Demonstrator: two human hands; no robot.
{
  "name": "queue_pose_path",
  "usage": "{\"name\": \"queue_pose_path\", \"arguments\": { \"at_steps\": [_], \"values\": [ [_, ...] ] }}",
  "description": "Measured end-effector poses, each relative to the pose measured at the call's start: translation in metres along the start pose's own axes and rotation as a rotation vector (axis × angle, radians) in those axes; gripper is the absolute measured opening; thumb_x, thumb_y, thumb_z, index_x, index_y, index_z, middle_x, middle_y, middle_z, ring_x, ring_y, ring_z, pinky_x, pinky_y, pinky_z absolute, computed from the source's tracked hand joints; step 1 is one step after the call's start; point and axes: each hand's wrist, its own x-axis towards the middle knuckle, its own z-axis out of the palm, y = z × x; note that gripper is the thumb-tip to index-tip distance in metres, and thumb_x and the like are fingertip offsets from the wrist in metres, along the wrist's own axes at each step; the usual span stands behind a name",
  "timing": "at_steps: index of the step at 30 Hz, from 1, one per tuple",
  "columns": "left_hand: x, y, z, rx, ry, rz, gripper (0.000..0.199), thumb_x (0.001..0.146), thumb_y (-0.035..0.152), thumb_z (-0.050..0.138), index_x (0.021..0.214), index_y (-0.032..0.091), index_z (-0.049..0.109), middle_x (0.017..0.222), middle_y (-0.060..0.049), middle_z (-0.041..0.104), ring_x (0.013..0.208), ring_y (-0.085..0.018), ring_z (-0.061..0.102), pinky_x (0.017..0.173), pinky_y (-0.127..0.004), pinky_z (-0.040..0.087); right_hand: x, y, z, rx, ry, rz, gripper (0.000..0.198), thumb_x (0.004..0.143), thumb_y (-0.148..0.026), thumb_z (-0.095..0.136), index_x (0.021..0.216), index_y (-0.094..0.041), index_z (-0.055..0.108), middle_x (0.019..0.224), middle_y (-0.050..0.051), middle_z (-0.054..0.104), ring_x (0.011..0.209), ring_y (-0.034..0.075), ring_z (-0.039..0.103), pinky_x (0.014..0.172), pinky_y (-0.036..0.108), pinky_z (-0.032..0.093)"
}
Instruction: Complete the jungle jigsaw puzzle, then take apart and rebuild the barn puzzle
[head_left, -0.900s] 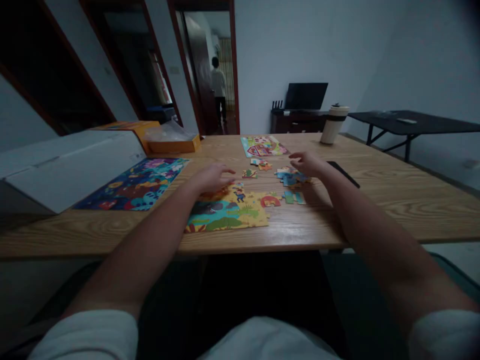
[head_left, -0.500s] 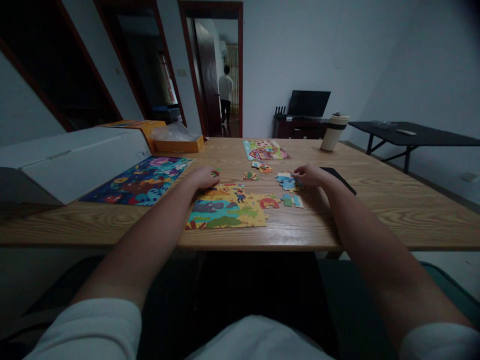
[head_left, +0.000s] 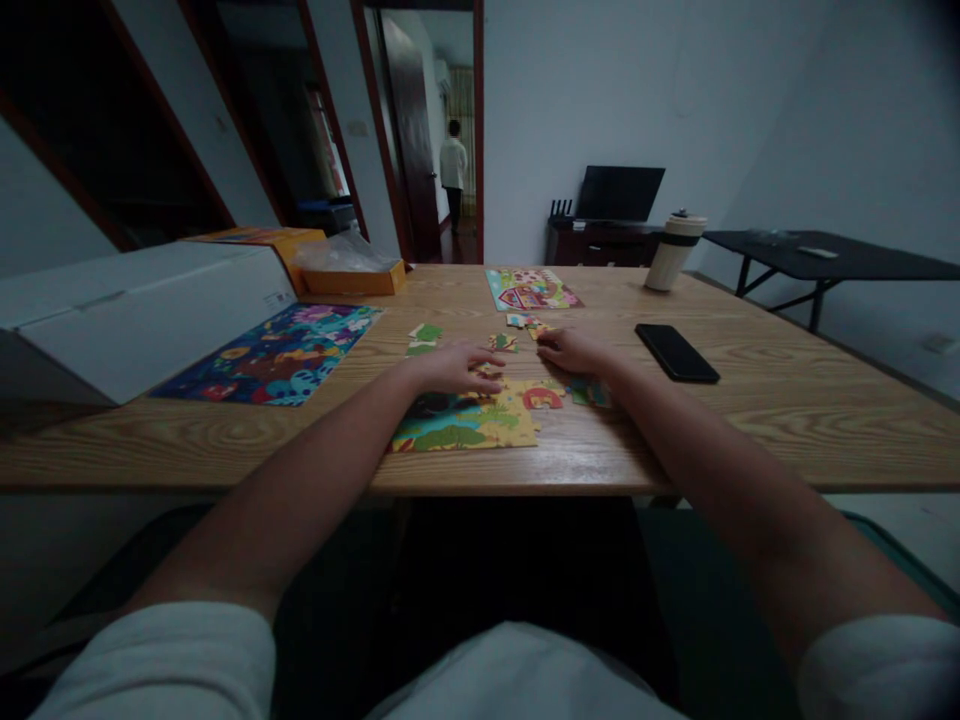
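Note:
My left hand (head_left: 459, 370) is over the partly joined jigsaw puzzle (head_left: 480, 428), its fingers spread and apart, covering part of the picture. The fingers of my right hand (head_left: 576, 352) are bent together at a yellow-orange puzzle piece (head_left: 538, 331), gripping its near edge. A small loose puzzle piece (head_left: 504, 343) lies between the hands. Beside the joined part is a piece with a red arch (head_left: 541, 399). Blue-green pieces (head_left: 589, 391) lie partly hidden under my right wrist. Several green pieces (head_left: 424, 335) lie beyond my left hand.
A dark blue picture sheet (head_left: 277, 355) lies left by a white box (head_left: 157, 310). Behind are an orange box tray (head_left: 356, 280) and a pink picture sheet (head_left: 532, 289). A phone (head_left: 676, 353) and a cup (head_left: 673, 255) stand right. A person (head_left: 453, 165) is in the doorway.
My left hand has moved right from the green pieces to above the joined puzzle and opened. My right hand has moved left from the blue pieces to the orange piece, uncovering the phone.

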Motion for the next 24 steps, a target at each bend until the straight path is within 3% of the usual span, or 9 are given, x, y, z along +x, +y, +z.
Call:
{"name": "queue_pose_path", "arguments": {
  "at_steps": [4,7,9,12,16,18,21,24],
  "values": [
    [0.001,0.000,0.004,-0.067,-0.084,0.014,0.074,0.074,0.068,0.065,0.136,0.029,0.055,0.152,-0.005,0.038,0.139,-0.024,0.036,0.112,-0.033,0.027,-0.012,0.010,-0.005,-0.033,0.083,0.052,0.036,0.090,-0.042,0.052,0.109,-0.017,0.070,0.103,0.011,0.070,0.087,0.021,0.063,0.077,0.028,0.046],
    [0.003,-0.008,0.005,-0.125,-0.099,0.015,0.077,0.073,0.069,0.066,0.137,0.029,0.053,0.148,-0.005,0.044,0.131,-0.023,0.045,0.107,-0.030,0.034,-0.013,0.014,-0.004,-0.011,0.130,0.040,0.046,0.088,-0.044,0.055,0.123,-0.015,0.065,0.118,0.013,0.065,0.103,0.024,0.061,0.087,0.028,0.045],
    [0.002,-0.009,0.004,-0.141,-0.110,0.002,0.078,0.072,0.067,0.067,0.138,0.029,0.052,0.145,-0.004,0.048,0.128,-0.022,0.048,0.105,-0.030,0.036,-0.011,0.018,-0.002,0.051,0.079,0.021,0.052,0.089,-0.044,0.055,0.131,-0.014,0.059,0.127,0.014,0.060,0.111,0.024,0.058,0.094,0.030,0.044],
    [-0.001,-0.006,0.000,-0.144,-0.119,-0.035,0.077,0.073,0.063,0.069,0.138,0.027,0.052,0.146,-0.005,0.046,0.130,-0.023,0.046,0.106,-0.031,0.035,-0.008,0.023,0.002,0.160,0.035,0.051,0.059,0.088,-0.046,0.057,0.137,-0.014,0.054,0.129,0.014,0.059,0.110,0.023,0.060,0.094,0.030,0.045],
    [-0.003,0.000,-0.004,-0.122,-0.111,-0.058,0.075,0.074,0.062,0.068,0.137,0.024,0.053,0.148,-0.006,0.045,0.131,-0.024,0.045,0.107,-0.031,0.034,-0.008,0.026,0.004,0.250,0.134,0.126,0.081,0.076,-0.052,0.071,0.142,-0.012,0.048,0.127,0.016,0.060,0.107,0.025,0.061,0.091,0.032,0.048],
    [-0.002,-0.002,-0.004,-0.116,-0.113,-0.056,0.075,0.074,0.062,0.068,0.137,0.025,0.053,0.147,-0.005,0.046,0.130,-0.023,0.046,0.107,-0.030,0.034,-0.007,0.025,0.002,0.282,0.209,0.164,0.086,0.071,-0.048,0.077,0.143,-0.010,0.047,0.132,0.017,0.056,0.111,0.026,0.059,0.093,0.032,0.047],
    [-0.001,-0.012,-0.004,-0.128,-0.148,-0.087,0.080,0.072,0.064,0.069,0.140,0.026,0.050,0.146,-0.005,0.047,0.126,-0.023,0.049,0.105,-0.031,0.036,-0.008,0.026,-0.006,0.324,0.283,0.213,0.075,0.075,-0.035,0.074,0.141,-0.007,0.049,0.125,0.017,0.061,0.101,0.025,0.062,0.085,0.031,0.049],
    [-0.003,-0.023,-0.006,-0.131,-0.178,-0.134,0.084,0.069,0.067,0.069,0.142,0.030,0.048,0.148,-0.003,0.045,0.127,-0.025,0.048,0.105,-0.032,0.036,-0.010,0.033,-0.013,0.403,0.227,0.194,0.046,0.083,-0.031,0.063,0.125,-0.011,0.065,0.102,0.009,0.070,0.082,0.019,0.064,0.070,0.027,0.049]
  ]
}}
